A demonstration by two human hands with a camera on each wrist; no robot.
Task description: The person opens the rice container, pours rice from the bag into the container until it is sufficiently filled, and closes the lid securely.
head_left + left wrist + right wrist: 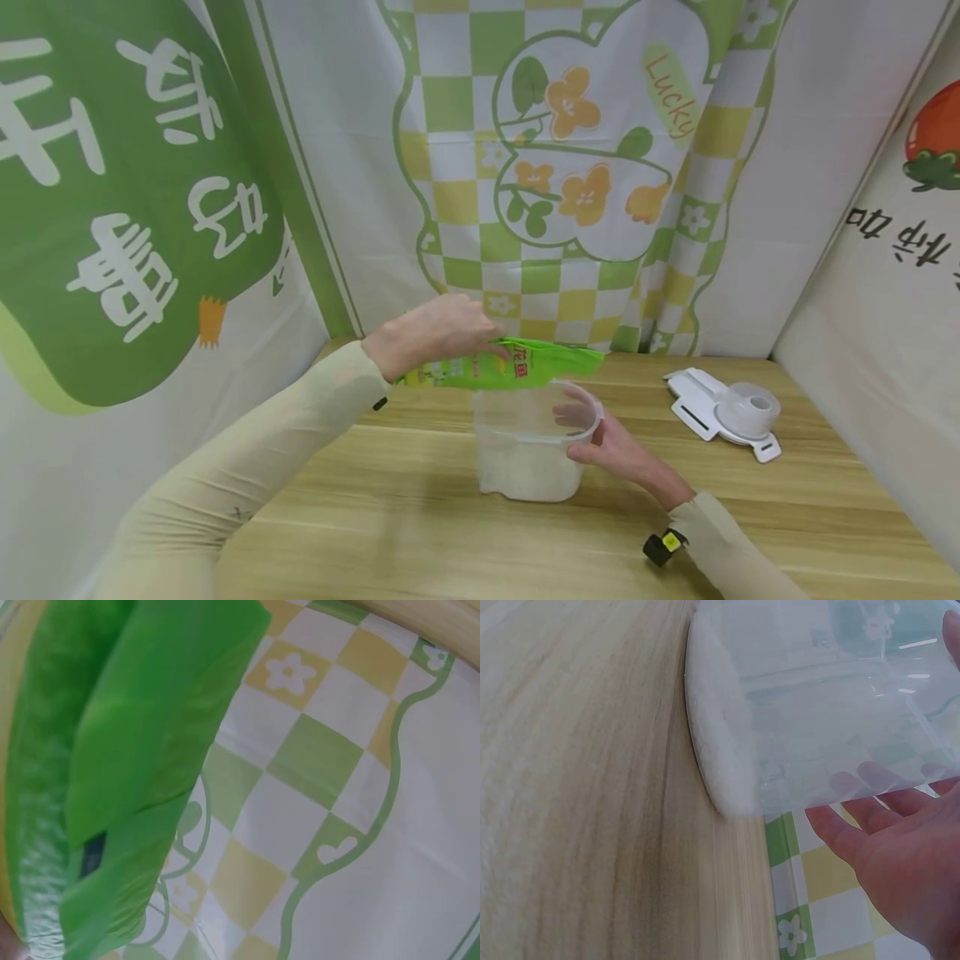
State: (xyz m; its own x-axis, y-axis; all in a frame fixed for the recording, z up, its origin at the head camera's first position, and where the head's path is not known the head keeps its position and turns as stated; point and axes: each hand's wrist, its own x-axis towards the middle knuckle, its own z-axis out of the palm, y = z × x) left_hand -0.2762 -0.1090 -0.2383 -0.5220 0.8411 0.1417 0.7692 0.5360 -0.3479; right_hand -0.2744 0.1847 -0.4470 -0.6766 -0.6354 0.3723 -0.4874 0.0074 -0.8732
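My left hand (438,329) grips a bright green printed bag (543,367), tilted nearly level above a clear plastic container (498,425). In the left wrist view the bag (142,750) fills the left side, and its opening cannot be made out. The container stands upright on the table, with white grainy contents (716,712) at its bottom. On its right side my right hand (615,450) holds it near the rim, thumb on the near side and fingers around the far side. In the right wrist view those fingers (866,814) rest against the clear wall.
A white lid (697,404) with a clear round cup (748,410) on it lies on the wooden table (375,508), to the right of the container. Printed curtains (465,200) hang behind the table and along both sides.
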